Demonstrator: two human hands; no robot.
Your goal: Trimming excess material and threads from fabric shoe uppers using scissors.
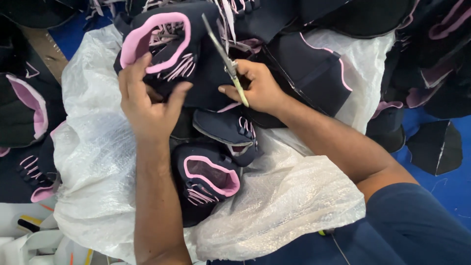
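The left hand (147,105) grips a dark navy shoe upper (167,46) with a pink collar, fingers curled over its near edge and thumb spread to the right against the fabric; the upper sits at the far left of the pile, its pink-lined opening facing up and pale pink laces hanging loose across its side. The right hand (257,88) is closed around a pair of thread snips (225,61); the yellowish handle runs down past the fingers and the slim metal blades point up and to the far left, their tips just beside the held upper; whether the blades touch any thread is hard to tell from this angle.

Just near of both hands lie more uppers of the same kind; a second upper (228,130) lies on its side between the wrists, and a third upper (206,179) rests nearer still, its pink collar open upward. All of them lie on a crumpled white plastic sack (93,162) that spreads across the middle of the scene; further dark uppers are heaped along the far edge and at the left and right sides. A blue surface (449,191) shows at the right, and the person's dark blue sleeve (417,225) fills the near right corner.
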